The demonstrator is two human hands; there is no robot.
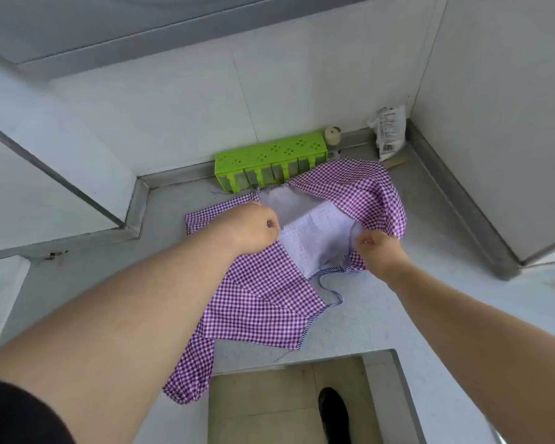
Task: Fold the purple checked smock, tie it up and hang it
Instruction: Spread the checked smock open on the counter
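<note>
Item: purple-and-white checked cotton smock (257, 302), spread across the pale speckled stone countertop (382, 318) so the flat surface carries its weight while I fold; one gathered sleeve (186, 376) trails off the counter's near edge, and the far side is heaped toward the back corner. The pale lilac inner face (314, 232) is turned up in the middle, which tells me the fold is only partly made. Left hand (250, 227): fingers curled tight, pinching the cloth at the edge of the pale lining, held there to anchor that side against the pull from the other. Right hand (380, 251): fingers curled round a bunch of checked fabric near the neckline, lifting it just off the counter so the panel can be drawn over. A thin striped tie or binding (330, 298) loops loose beside the neck edge; I judge it is left free for the tying step. Also present: a lime-green plastic condiment box with clear drawers (271, 165) against the back wall, touching or nearly touching the smock's far edge; a small cream round jar (333, 135) just beside it; a white printed plastic packet (387, 131) propped in the corner. Tying and hanging not yet begun.
</note>
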